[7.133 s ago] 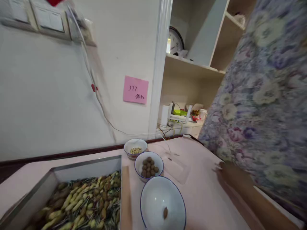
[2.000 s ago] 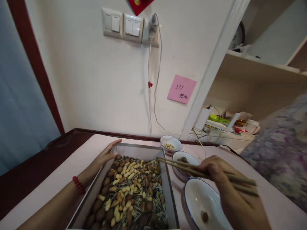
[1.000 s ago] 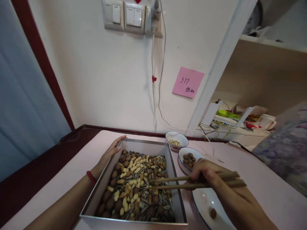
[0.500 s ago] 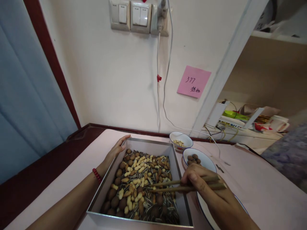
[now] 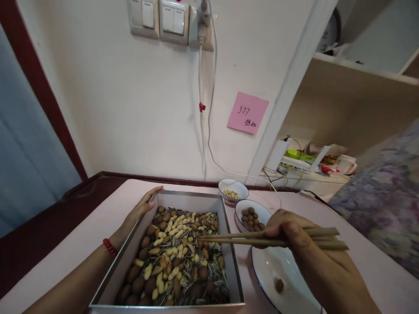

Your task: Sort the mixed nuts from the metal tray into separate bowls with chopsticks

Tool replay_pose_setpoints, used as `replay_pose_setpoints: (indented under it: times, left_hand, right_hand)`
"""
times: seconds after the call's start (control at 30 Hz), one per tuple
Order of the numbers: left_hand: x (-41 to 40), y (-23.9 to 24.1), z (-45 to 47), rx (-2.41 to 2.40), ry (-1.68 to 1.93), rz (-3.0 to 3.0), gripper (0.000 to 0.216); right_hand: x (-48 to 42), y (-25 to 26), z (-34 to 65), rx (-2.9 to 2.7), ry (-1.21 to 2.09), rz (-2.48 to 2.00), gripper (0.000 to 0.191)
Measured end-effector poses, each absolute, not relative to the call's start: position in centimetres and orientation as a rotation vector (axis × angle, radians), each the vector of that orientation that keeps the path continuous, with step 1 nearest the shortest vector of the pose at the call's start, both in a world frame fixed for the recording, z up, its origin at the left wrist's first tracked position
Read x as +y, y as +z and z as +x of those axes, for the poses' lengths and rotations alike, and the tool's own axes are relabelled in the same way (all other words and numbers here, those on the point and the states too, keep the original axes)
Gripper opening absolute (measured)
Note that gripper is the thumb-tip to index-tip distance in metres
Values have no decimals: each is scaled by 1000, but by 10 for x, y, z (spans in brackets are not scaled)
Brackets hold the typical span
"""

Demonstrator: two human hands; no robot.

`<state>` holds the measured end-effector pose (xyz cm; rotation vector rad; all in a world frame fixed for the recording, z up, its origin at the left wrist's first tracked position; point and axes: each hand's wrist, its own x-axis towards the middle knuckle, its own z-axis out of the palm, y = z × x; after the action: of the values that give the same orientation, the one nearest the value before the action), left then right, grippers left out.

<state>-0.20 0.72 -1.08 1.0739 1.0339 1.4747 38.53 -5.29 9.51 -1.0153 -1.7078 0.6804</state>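
Chopsticks [image 5: 238,237] are pinched in the right hand's [image 5: 293,233] fingers, tips over the middle of the nut-and-seed tray [image 5: 186,197] on the desk [image 5: 314,209]. The hand has drawn back rightward above the large bowl [image 5: 268,270]. The left hand [image 5: 139,211] stays on the tray's far-left rim, fingers together.

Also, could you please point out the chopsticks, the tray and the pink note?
chopsticks [image 5: 324,232], head view, rear end of the upper stick
tray [image 5: 188,200], head view, its far inner wall
note [image 5: 247,113], head view, its middle
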Motion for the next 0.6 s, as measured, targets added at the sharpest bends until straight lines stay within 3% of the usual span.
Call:
replay_pose_setpoints:
  times: [0.6]
  left_hand:
    - [3, -4, 5, 1062, 1494, 1084, 62]
  right_hand:
    - [-50, 86, 358, -2012, 720, -1090, 47]
